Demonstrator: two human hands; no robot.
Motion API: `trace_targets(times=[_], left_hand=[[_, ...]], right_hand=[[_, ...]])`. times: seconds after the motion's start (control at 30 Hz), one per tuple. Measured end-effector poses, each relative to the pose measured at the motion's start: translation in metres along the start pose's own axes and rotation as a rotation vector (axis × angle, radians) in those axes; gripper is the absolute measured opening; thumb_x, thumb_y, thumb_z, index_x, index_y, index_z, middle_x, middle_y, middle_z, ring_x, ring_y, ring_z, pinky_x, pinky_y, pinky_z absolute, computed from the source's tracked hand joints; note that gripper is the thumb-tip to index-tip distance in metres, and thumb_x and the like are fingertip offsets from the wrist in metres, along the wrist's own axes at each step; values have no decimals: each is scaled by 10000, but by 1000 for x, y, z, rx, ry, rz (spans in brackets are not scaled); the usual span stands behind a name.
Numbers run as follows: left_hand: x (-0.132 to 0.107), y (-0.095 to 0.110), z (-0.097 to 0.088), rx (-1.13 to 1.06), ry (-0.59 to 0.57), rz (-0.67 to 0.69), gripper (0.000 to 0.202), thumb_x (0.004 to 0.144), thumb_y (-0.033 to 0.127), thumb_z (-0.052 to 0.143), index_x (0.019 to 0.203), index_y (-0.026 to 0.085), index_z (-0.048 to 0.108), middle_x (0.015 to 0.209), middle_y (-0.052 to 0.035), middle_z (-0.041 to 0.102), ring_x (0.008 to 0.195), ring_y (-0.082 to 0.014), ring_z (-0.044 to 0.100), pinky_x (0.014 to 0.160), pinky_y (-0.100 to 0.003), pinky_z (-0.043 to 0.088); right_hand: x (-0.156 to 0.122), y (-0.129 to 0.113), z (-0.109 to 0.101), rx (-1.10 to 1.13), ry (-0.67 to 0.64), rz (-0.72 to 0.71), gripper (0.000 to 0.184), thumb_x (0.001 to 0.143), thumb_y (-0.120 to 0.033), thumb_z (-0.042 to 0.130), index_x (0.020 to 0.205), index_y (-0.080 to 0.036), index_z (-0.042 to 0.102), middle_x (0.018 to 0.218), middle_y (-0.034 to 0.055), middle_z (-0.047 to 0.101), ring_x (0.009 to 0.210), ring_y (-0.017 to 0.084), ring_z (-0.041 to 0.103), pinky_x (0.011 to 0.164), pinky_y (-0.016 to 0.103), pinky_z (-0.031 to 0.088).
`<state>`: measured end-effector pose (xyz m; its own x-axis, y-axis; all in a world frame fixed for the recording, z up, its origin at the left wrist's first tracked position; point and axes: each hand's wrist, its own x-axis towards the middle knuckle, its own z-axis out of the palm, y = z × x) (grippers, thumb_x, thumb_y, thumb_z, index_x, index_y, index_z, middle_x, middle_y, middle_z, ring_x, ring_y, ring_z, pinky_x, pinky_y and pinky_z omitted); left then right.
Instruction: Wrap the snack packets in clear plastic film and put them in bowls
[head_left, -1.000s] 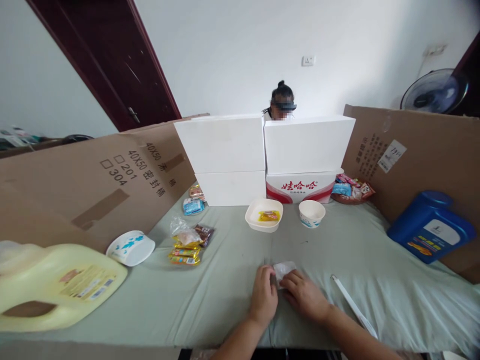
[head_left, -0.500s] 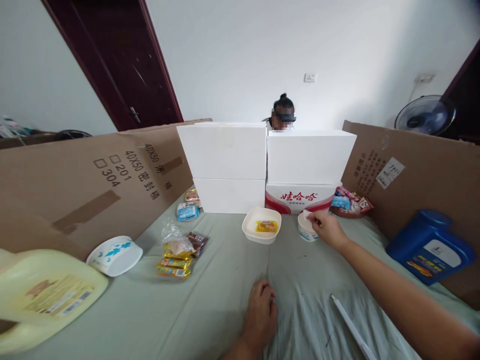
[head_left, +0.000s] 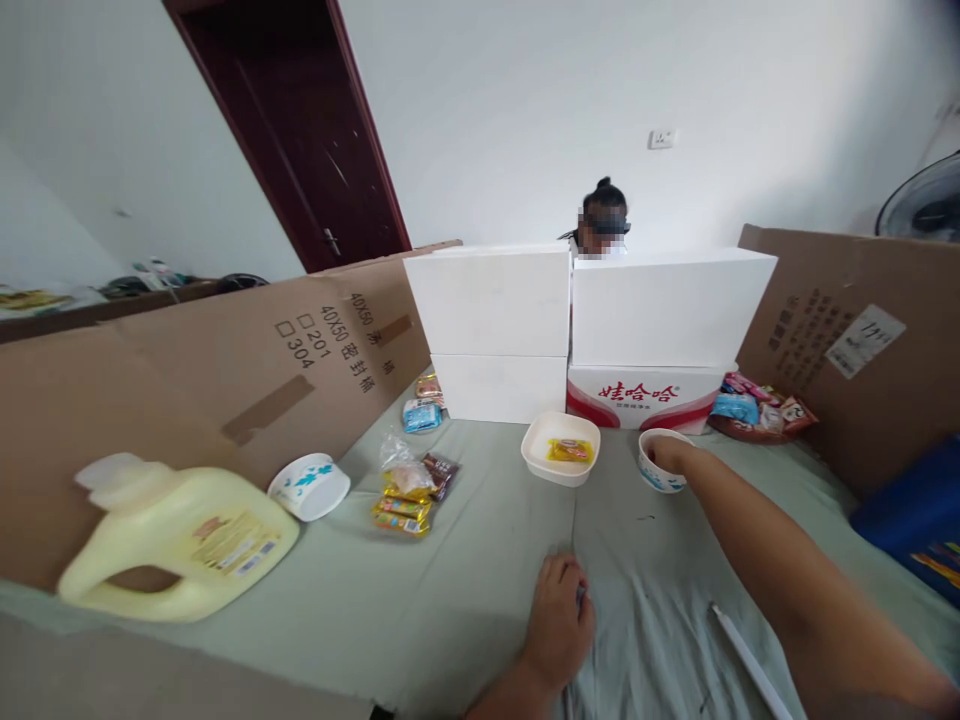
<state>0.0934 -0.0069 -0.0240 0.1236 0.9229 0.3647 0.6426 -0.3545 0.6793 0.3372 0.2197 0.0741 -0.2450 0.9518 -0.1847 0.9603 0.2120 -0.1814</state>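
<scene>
My right hand reaches forward into a small white paper bowl with blue print; its fingers are inside the bowl and hidden. My left hand rests knuckles-up on the pale green cloth near the front edge, fingers curled under; whether it holds anything is hidden. Left of the small bowl sits a white square bowl holding a yellow wrapped snack.
Snack packets lie at centre left, a tipped white-blue bowl and a yellow jug at left. White boxes and cardboard walls surround the cloth; a person sits behind. More snacks, a blue jug, a white strip.
My right hand left my left hand, carried a small clear wrapper to the paper bowl, and now dips into it. The camera view has swung slightly left.
</scene>
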Motion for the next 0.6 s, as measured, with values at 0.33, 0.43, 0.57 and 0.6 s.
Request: trace_targets(times=[0.33, 0.43, 0.57, 0.6], left_hand=[[-2, 6, -1, -46, -34, -60, 240, 665, 32, 526, 840, 193, 563, 980, -73, 572, 967, -241, 516, 868, -417, 446], [-2, -3, -13, -126, -10, -42, 302, 668, 18, 521, 913, 187, 573, 1041, -77, 574, 1011, -217, 534, 901, -377, 460], [25, -39, -74, 75, 112, 31, 308, 716, 70, 550, 996, 193, 591, 1145, -94, 560, 1113, -241, 506, 991, -418, 413], [36, -51, -97, 171, 145, 15, 304, 725, 89, 560, 1006, 196, 602, 1151, -97, 561, 1136, -258, 495, 1010, -438, 395]], right_hand=[[-78, -54, 0, 55, 175, -29, 275, 918, -253, 411, 990, -169, 662, 924, 80, 700, 854, 181, 636, 719, 258, 428], [-137, -83, 51, 284, 66, -246, 337, 911, -342, 379, 823, -192, 668, 721, 30, 678, 675, 160, 609, 606, 238, 422], [-211, -90, 114, 560, -67, -296, 319, 866, -447, 447, 900, -255, 699, 692, 9, 687, 619, 155, 610, 592, 225, 451], [-224, -86, 126, 625, -83, -272, 329, 856, -474, 461, 906, -261, 707, 737, 19, 707, 661, 162, 636, 619, 218, 475]])
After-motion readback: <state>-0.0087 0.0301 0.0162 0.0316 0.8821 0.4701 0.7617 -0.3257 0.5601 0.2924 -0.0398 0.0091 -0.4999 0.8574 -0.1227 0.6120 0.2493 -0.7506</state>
